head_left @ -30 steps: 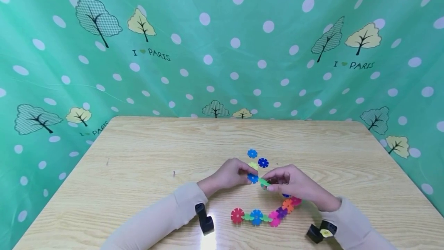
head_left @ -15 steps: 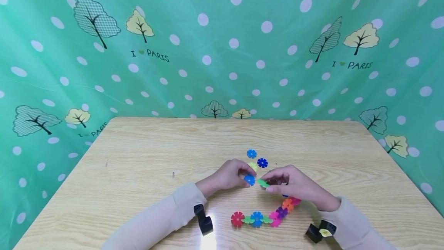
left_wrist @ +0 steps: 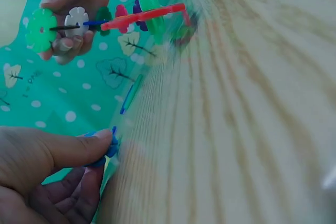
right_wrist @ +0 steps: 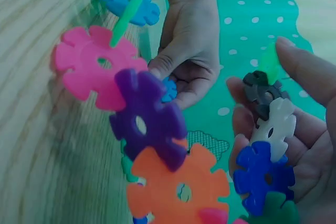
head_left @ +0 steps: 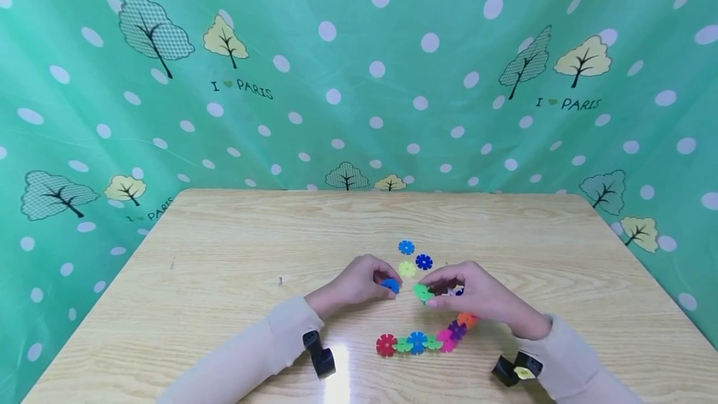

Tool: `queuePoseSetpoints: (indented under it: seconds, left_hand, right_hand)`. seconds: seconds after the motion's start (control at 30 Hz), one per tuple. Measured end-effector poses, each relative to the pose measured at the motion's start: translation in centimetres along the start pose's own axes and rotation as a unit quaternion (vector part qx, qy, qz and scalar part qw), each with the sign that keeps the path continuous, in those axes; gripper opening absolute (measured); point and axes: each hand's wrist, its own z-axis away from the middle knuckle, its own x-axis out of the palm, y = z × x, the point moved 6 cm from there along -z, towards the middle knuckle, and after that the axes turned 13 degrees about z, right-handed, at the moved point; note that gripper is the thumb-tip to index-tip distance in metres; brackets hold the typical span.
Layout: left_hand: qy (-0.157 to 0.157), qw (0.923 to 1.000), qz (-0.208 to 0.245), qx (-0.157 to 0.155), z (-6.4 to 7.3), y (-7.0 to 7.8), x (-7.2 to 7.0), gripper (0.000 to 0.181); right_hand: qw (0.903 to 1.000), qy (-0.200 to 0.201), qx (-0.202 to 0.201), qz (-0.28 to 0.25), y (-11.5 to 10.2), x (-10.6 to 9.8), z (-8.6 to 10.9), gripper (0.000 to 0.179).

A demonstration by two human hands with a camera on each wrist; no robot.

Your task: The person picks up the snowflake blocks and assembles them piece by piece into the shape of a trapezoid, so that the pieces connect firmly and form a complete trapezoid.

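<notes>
My left hand (head_left: 359, 279) pinches a blue snowflake disc (head_left: 389, 285) between thumb and fingers, just above the table. Across a small gap, my right hand (head_left: 477, 295) holds a green snowflake disc (head_left: 422, 293), the end of a linked chain. In the right wrist view, a black disc (right_wrist: 262, 95), a white disc (right_wrist: 278, 124) and a dark blue disc (right_wrist: 262, 174) follow it along the palm. The chain bends round through an orange disc (right_wrist: 178, 187), a purple disc (right_wrist: 149, 119) and a pink disc (right_wrist: 97, 64), ending at a red disc (head_left: 386, 345).
Beyond the hands lie a loose light blue disc (head_left: 406, 247), a dark blue disc (head_left: 424, 262) and a pale yellow disc (head_left: 407, 269). A small dark mark or scrap (head_left: 280, 281) is on the wooden table (head_left: 235, 235). A green patterned curtain (head_left: 359, 80) hangs behind.
My left hand has drawn the blue disc leftward, away from the green disc it was close to or touching. The green disc has turned to show more of its face. The chain shifted slightly.
</notes>
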Motion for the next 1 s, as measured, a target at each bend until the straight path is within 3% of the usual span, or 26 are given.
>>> queuePoseSetpoints:
  seconds: [0.27,0.5,0.73,1.0]
  left_hand:
    - [0.031,0.998,0.054,-0.004,1.0,0.9,-1.2,0.012]
    - [0.057,0.9913,0.117,-0.017,1.8,1.5,-1.7,0.011]
    - [0.063,0.9829,0.173,-0.015,2.4,2.4,-1.7,0.014]
    - [0.061,0.9787,0.195,-0.012,2.7,2.9,-1.5,0.015]
  right_hand:
    - [0.9995,-0.009,0.024,0.016,-0.2,0.1,-0.5,0.029]
    - [0.9996,0.0,0.023,0.015,-0.1,0.2,-0.8,0.03]
    - [0.9997,0.015,0.016,0.014,0.2,0.6,-1.1,0.025]
    - [0.9994,0.03,-0.001,0.015,0.5,0.9,-1.3,0.021]
